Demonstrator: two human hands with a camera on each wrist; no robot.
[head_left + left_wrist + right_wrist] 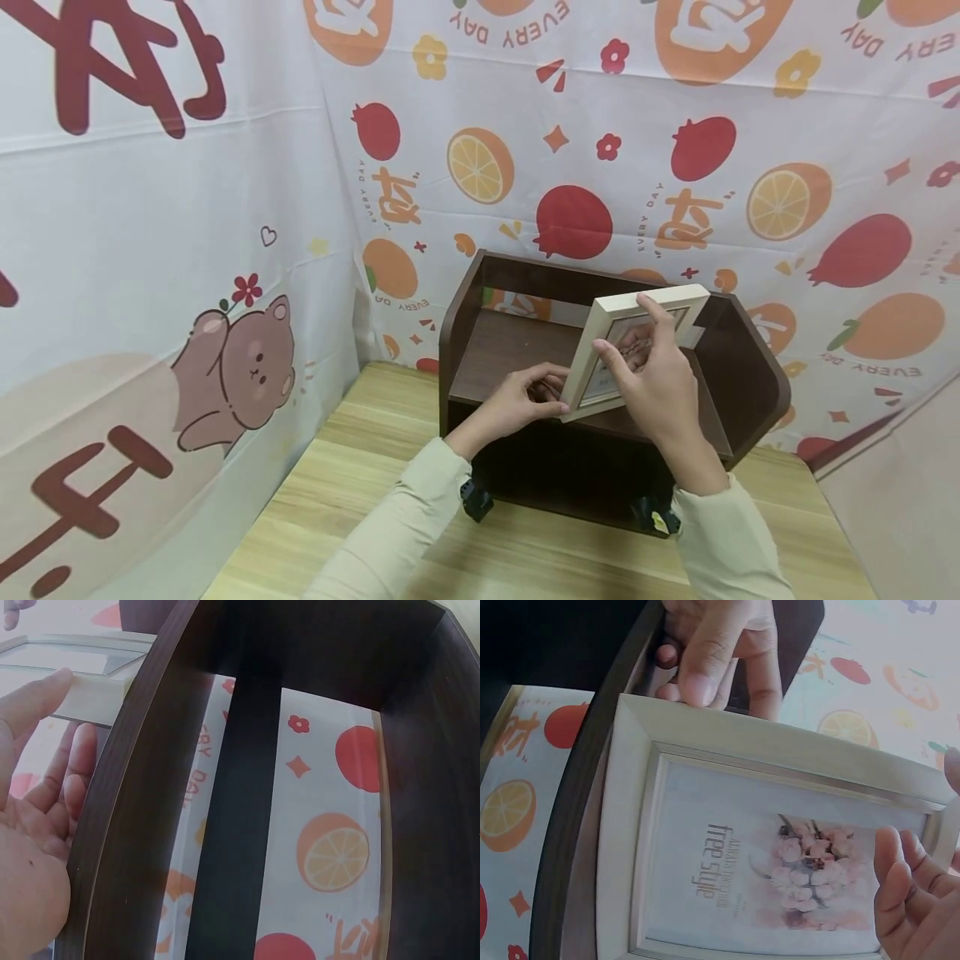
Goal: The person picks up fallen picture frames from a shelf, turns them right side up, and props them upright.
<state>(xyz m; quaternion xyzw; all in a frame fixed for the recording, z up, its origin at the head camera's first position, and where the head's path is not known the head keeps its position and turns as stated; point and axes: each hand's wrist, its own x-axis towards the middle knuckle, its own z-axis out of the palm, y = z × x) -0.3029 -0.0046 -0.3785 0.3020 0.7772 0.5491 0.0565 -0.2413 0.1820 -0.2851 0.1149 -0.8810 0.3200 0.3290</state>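
while the pale cream rectangular picture frame (pixel 600 379) leans tilted above the upper level of the dark brown wood-look shelf unit (pixel 491 358), its pink floral paper insert (pixel 810 866) showing under the clear front, both hands attend to it. the left hand (pixel 517 398) pinches the lower side edge, thumb on the face and fingers behind. the right hand (pixel 663 379) is partly spread, index finger on the top edge and thumb over the front; whether it truly grips, i cannot tell.

the step in hand seems to be positioning the frame on that upper level. the next move probably calls for steadying the top, lowering the base evenly, and checking it stands before letting go.
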